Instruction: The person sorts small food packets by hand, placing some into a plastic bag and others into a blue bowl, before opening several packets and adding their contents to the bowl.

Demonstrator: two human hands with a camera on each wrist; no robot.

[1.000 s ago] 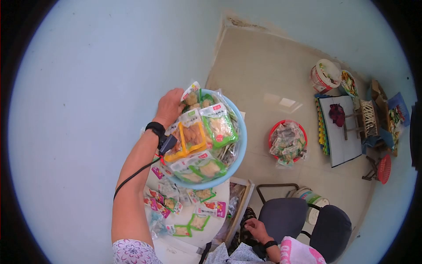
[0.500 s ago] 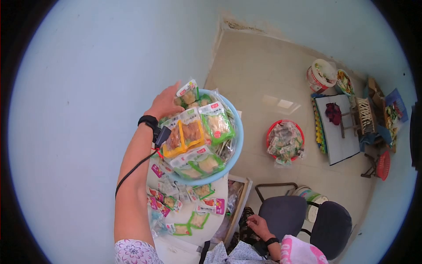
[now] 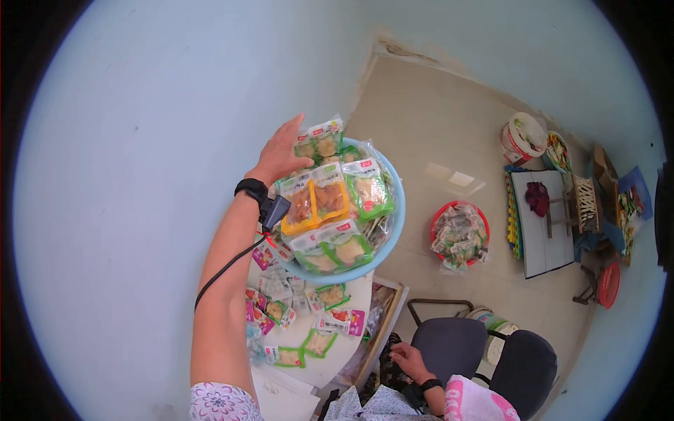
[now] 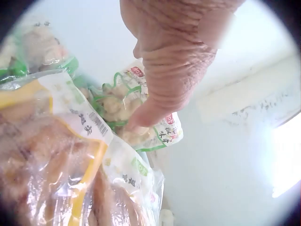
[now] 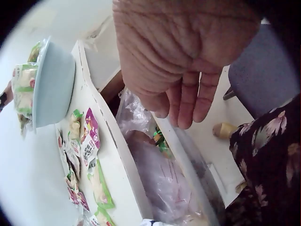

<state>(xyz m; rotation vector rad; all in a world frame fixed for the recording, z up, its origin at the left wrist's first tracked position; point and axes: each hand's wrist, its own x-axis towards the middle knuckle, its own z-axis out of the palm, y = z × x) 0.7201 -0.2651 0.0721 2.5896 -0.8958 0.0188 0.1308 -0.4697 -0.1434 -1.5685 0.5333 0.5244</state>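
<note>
My left hand (image 3: 281,151) is at the far left rim of a light-blue basin (image 3: 397,217) heaped with sealed food packets. Its fingers are extended and the thumb is spread. In the left wrist view the thumb (image 4: 150,113) lies against a green-edged packet (image 4: 115,103) of pale round pieces; the other fingers are hidden. Near that hand, a yellow-edged packet (image 3: 298,207) of brown pieces lies on the heap, with green-edged packets (image 3: 368,189) around it. My right hand (image 5: 178,61) hangs with loosely bent fingers and holds nothing, beside an open drawer (image 5: 160,174).
Loose packets (image 3: 340,321) lie scattered on the white table (image 3: 351,358) below the basin. A dark chair (image 3: 449,344) stands to the right. On the floor are a red basin (image 3: 434,231) of packets, a white bucket (image 3: 516,151) and a folded board (image 3: 537,242).
My left hand has gone from bent fingers to extended ones with the thumb spread. The far green-edged packet shows more of its width beside it. The right hand stays about where it was.
</note>
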